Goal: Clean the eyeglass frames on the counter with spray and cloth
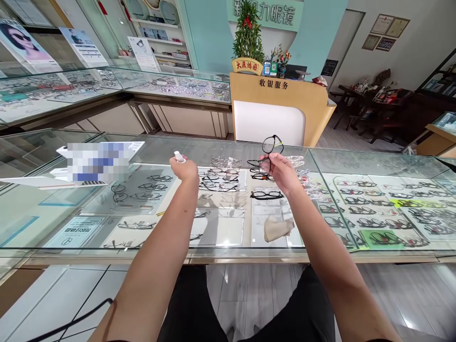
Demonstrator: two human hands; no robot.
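Observation:
My right hand (281,171) holds a pair of black-framed glasses (271,148) up above the glass counter (213,152), lenses upright. My left hand (185,170) is closed around a small white bottle (179,156), its tip sticking out above my fist, to the left of the glasses. A beige cleaning cloth (278,229) lies crumpled on the counter top below my right forearm. Another black frame (266,194) sits in the case under my right hand.
The glass case holds several rows of eyeglass frames (374,209). A white card stand (96,161) rests on the counter at left. Behind stand a wooden cashier desk (281,102) with a potted plant (247,35) and more display cases (107,85).

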